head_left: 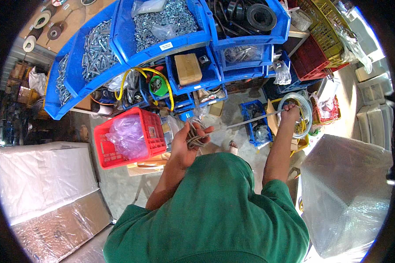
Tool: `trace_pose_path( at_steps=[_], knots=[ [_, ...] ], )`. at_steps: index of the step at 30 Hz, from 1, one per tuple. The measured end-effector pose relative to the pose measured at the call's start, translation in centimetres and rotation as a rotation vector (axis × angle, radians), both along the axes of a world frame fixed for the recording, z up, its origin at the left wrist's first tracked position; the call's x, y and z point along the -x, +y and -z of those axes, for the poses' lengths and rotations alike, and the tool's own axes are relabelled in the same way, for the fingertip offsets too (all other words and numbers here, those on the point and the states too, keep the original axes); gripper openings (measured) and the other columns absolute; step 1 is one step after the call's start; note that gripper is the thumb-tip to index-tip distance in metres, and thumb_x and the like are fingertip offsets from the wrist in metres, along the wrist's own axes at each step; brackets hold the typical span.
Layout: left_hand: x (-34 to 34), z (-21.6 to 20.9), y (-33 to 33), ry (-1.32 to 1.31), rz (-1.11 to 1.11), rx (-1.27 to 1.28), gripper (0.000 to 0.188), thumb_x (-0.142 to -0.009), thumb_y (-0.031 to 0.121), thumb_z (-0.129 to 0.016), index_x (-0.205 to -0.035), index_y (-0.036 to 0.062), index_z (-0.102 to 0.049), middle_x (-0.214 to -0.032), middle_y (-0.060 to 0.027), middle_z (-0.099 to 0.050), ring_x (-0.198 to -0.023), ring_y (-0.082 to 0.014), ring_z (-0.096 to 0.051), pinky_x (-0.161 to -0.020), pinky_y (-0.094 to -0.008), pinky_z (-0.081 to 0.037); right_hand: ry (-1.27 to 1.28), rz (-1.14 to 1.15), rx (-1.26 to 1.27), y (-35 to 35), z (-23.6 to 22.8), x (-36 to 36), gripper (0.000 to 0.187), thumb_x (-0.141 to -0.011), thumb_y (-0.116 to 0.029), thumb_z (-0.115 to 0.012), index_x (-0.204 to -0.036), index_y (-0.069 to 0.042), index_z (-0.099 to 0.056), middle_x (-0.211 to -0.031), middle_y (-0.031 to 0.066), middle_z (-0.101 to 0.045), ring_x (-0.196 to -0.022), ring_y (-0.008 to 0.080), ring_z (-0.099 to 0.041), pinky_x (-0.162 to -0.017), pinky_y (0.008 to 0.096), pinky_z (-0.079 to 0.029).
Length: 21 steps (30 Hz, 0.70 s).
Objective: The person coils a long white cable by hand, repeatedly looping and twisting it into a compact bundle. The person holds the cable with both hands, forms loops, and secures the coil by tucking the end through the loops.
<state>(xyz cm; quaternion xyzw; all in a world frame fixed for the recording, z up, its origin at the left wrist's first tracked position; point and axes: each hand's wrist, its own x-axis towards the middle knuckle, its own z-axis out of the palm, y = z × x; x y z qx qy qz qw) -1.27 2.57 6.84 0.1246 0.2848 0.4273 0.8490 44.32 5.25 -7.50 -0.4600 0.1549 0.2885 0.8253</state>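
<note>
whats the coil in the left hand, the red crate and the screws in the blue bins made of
Coil in the left hand: perhaps plastic-coated cord or wire, greyish; its core is hidden.
Red crate: likely moulded plastic, semi-gloss, with slotted walls.
Screws: probably plated steel, judging by bright silvery glints.

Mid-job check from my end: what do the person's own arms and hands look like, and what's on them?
Short, plain green sleeves on the left arm and right arm; the forearms are uncovered. The left grip and right grip are bare five-fingered hands, with no gloves. I see no markings on the sleeves.
</note>
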Motion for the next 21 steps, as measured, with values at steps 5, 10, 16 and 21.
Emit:
trace_pose_path(
  at_steps=[5, 10, 16, 21],
  knots=[
    [0.3, 0.2, -0.2, 0.083, 0.053, 0.115, 0.038, -0.101, 0.039, -0.045, -0.102, 0.0038, -0.060, -0.080, -0.0076, -0.070, -0.097, -0.0335, -0.068, -0.057, -0.0357, -0.053, -0.098, -0.277, 0.042, 0.1, 2.4, -0.5, 0.015, -0.096, -0.013, -0.042, -0.083, -0.007, -0.048, -0.068, 0.0040, -0.048, -0.053, 0.0138, -0.043, -0.044, 0.0276, -0.036],
    [0.3, -0.7, 0.7, 0.085, 0.076, 0.181, 0.039, -0.101, 0.040, -0.045, -0.099, 0.0039, -0.061, -0.083, -0.0101, -0.070, -0.088, -0.0277, -0.072, -0.038, -0.0192, -0.040, 0.087, -0.595, 0.115, 0.3, 6.5, 3.9, 0.023, -0.103, -0.017, -0.040, -0.092, 0.000, -0.051, -0.073, 0.0086, -0.057, -0.057, 0.0185, -0.054, -0.053, 0.0315, -0.051],
    [0.9, 1.5, 0.8, 0.117, 0.083, 0.164, 0.042, -0.101, 0.041, -0.045, -0.100, 0.0023, -0.061, -0.083, -0.0107, -0.069, -0.062, -0.0165, -0.064, -0.036, -0.0202, -0.035, 0.442, -0.536, -0.083, -0.4, 10.4, 5.6, 0.031, -0.104, -0.018, -0.034, -0.091, 0.004, -0.053, -0.070, 0.0096, -0.055, -0.049, 0.0146, -0.051, -0.042, 0.0208, -0.045],
    [0.8, 1.6, 0.2, 0.012, 0.153, 0.278, 0.045, -0.100, 0.045, -0.047, -0.099, 0.0021, -0.061, -0.078, -0.0077, -0.066, -0.048, -0.0080, -0.046, -0.036, -0.0192, -0.030, 0.309, -0.274, 0.022, -0.8, 13.2, 5.4, 0.031, -0.103, -0.018, -0.035, -0.112, 0.006, -0.053, -0.091, 0.0199, -0.066, -0.073, 0.0236, -0.069, -0.063, 0.0304, -0.062]
  ],
)
